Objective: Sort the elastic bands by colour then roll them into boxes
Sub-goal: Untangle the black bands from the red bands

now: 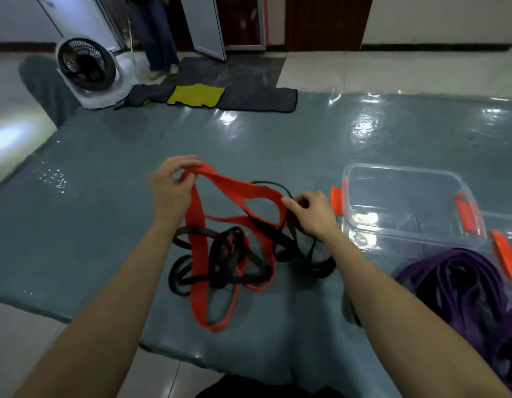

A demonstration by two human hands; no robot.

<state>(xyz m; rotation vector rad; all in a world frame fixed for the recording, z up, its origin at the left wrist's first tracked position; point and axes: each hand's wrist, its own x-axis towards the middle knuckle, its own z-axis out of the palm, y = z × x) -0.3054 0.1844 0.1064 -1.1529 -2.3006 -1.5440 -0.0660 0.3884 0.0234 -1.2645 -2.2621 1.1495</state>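
Note:
A tangle of red elastic bands [199,254] and black elastic bands [223,254] lies on the grey-blue mat [105,225] in front of me. My left hand [170,188] pinches the top end of a wide red band and lifts it off the heap. My right hand [310,214] is closed on black bands at the right side of the tangle, touching the red band too. A pile of purple elastic bands [464,288] lies at the right. A clear plastic box [404,205] with orange clips stands empty beyond my right hand.
A second clear box edge with an orange clip [504,257] shows at the far right. Beyond the mat stand a white fan [88,70], grey and yellow cloths [197,96], and a person's legs [160,38] by a door.

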